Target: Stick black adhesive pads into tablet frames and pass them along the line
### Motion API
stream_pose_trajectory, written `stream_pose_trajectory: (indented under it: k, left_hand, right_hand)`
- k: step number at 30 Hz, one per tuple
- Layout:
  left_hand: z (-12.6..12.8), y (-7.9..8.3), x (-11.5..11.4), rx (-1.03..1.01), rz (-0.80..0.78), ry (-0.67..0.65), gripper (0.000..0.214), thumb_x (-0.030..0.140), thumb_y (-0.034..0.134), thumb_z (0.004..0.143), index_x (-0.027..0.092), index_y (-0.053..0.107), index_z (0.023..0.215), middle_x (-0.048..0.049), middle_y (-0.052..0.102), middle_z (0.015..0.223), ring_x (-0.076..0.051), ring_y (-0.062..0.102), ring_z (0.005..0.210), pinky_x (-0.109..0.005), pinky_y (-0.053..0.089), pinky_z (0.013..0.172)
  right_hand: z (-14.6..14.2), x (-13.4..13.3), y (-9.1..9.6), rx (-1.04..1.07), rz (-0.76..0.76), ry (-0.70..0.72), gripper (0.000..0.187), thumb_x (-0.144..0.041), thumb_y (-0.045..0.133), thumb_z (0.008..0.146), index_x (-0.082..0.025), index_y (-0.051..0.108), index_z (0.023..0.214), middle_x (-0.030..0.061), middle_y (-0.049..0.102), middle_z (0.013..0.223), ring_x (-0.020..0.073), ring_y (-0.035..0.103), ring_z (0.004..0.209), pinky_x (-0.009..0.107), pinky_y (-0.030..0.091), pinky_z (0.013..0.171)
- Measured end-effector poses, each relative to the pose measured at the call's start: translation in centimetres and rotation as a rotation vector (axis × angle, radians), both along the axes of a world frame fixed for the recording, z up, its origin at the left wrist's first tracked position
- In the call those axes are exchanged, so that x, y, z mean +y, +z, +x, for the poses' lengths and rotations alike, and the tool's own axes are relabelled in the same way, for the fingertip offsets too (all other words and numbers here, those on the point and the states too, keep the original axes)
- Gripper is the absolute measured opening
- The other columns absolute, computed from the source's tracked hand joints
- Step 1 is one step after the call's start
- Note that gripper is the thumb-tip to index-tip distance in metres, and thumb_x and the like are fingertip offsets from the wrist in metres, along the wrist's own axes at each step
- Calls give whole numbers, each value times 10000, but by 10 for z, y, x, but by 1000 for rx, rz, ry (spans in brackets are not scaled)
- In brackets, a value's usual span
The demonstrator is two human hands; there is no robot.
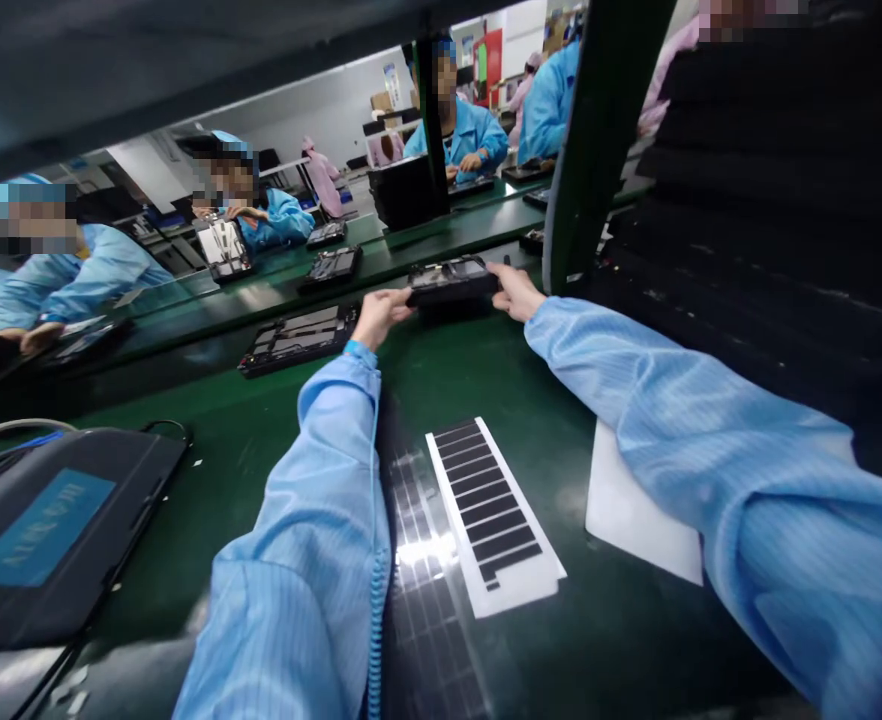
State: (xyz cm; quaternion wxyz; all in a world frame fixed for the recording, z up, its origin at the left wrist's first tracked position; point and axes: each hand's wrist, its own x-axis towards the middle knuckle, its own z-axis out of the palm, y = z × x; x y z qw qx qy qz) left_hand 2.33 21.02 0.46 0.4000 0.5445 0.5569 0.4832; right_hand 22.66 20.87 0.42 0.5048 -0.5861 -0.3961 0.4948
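Note:
Both my arms reach forward in blue sleeves to a black tray-like holder [452,285] with a flat electronic device in it. My left hand [382,315] pinches the holder's left end, and my right hand [514,290] grips its right end. It is held at the far side of the green bench, by the conveyor line. Left of it, a similar holder with an open device [302,338] lies at the bench's far edge. Nearer to me lies a white sheet [523,580] with rows of black adhesive strips, beside a clear gridded film [430,600].
A dark grey box with a blue label [40,525] and cables stands at left. White paper [636,510] lies under my right forearm. A green post [591,150] and stacked black trays [771,220] rise at right. More devices [332,266] line the conveyor; co-workers sit beyond.

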Motion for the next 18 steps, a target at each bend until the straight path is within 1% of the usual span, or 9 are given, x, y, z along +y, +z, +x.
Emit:
stream_pose_trajectory:
  k: [2,5,8,10,12,13,15,17,18]
  left_hand:
    - [-9,14,-11,-77,-11,-16,144,155,607,803,89,549,688,33,526,559,-23,533,482,-221,525,729]
    - [-8,25,-37,-174,-20,-29,179,154,652,764,94,529,648,42,504,537,-25,532,463,-218,536,720]
    - [2,29,-79,-297,-14,-86,212,158,669,746,102,509,619,56,482,507,-31,533,442,-252,543,748]
    - [6,31,-116,-309,-38,-190,203,185,661,756,102,518,639,42,514,525,-51,578,490,-267,537,771]
    - [6,32,-155,-187,-92,-357,197,245,674,745,100,550,698,4,584,604,-92,632,602,-273,528,764]
    - [4,32,-173,-75,-106,-462,204,272,683,733,101,571,733,-16,616,666,-112,642,659,-273,523,751]
    - [1,29,-203,195,-41,-661,218,301,691,718,117,603,795,-43,647,809,-140,636,775,-278,502,762]
    - [1,25,-222,450,120,-806,209,299,681,727,137,617,842,-51,633,932,-154,601,876,-289,470,817]
    - [2,21,-227,553,194,-856,215,298,676,732,144,617,871,-54,615,978,-161,579,919,-297,450,850]
  right_hand:
    - [-5,-7,11,43,-21,17,183,-308,464,873,-184,376,771,-59,307,597,19,173,379,143,103,292]
    - [-4,-24,30,71,-67,67,226,-237,486,860,-188,324,711,-61,298,569,9,156,364,135,69,289]
    - [9,-57,45,82,-78,122,244,-202,455,872,-197,282,700,-67,294,539,10,133,351,136,54,286]
    - [23,-93,49,68,-90,160,239,-216,442,882,-200,288,699,-75,258,505,17,127,336,146,46,285]
    - [41,-138,47,37,-133,196,248,-261,456,883,-201,314,689,-87,174,470,27,139,320,153,55,284]
    - [50,-161,44,26,-162,252,249,-285,475,878,-193,352,682,-89,157,465,24,159,320,143,82,286]
    - [70,-207,34,1,-166,266,265,-285,508,863,-173,402,648,-74,210,483,3,176,329,124,110,291]
    - [93,-244,20,-13,-175,125,281,-283,603,793,-184,397,628,-69,223,507,3,177,330,126,114,276]
    - [106,-257,12,-49,-199,56,210,-306,631,766,-204,466,685,-72,216,513,11,181,326,130,121,266]
